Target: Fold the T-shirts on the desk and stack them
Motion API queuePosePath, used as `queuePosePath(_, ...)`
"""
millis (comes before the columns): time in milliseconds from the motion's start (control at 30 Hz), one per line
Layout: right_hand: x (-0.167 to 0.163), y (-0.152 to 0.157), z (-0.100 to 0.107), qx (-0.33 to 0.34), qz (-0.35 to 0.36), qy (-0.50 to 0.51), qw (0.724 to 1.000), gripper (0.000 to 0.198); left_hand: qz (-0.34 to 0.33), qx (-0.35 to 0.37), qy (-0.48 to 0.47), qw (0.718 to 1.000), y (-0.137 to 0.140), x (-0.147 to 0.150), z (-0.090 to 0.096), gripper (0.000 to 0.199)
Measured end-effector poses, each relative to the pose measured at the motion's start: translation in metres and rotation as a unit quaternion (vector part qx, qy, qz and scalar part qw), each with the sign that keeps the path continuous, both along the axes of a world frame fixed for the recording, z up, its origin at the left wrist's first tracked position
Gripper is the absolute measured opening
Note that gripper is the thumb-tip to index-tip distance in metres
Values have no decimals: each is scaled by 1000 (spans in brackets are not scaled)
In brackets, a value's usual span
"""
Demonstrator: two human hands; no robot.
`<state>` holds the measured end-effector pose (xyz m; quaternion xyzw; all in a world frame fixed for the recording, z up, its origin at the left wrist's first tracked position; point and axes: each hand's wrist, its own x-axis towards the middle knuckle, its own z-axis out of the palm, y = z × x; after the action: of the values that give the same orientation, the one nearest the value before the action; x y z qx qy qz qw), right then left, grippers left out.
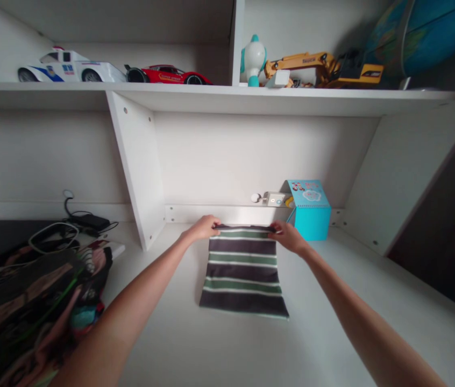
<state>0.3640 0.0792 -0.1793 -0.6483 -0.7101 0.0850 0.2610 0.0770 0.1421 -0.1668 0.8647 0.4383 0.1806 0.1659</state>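
Observation:
A striped cloth (243, 271) in dark brown, green and white lies folded on the white desk (239, 349), its near edge wider than its far edge. My left hand (204, 228) pinches the cloth's far left corner. At the far right corner, my right hand (287, 236) grips the same edge between thumb and fingers. Between the hands the far edge runs nearly straight. Whether the cloth is a garment or a plain piece of fabric, I cannot tell.
A turquoise desk calendar (311, 223) stands just behind my right hand, beside a power strip (276, 199). Piled clothes or bags (37, 306), a black laptop (5, 239) and cables (54, 236) crowd the left. Toy vehicles (166, 74) sit on the shelf (195, 92) above.

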Motion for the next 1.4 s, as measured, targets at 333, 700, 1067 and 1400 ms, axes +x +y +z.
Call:
queuePosePath(333,-49,-194,61,195,198,-97,956,28,-103,128,-39,986,-84,-23,45,18)
queuePosePath(700,3,-110,-24,-151,291,-62,943,52,-2,102,-36,994,-141,-68,-101,44)
queuePosePath(1067,-14,-209,-91,8,-83,-204,975,55,64,124,-93,986,-136,-78,-108,34)
queuePosePath(1400,64,-209,-122,-47,-219,-138,965,66,81,139,-93,983,-130,-86,-118,33)
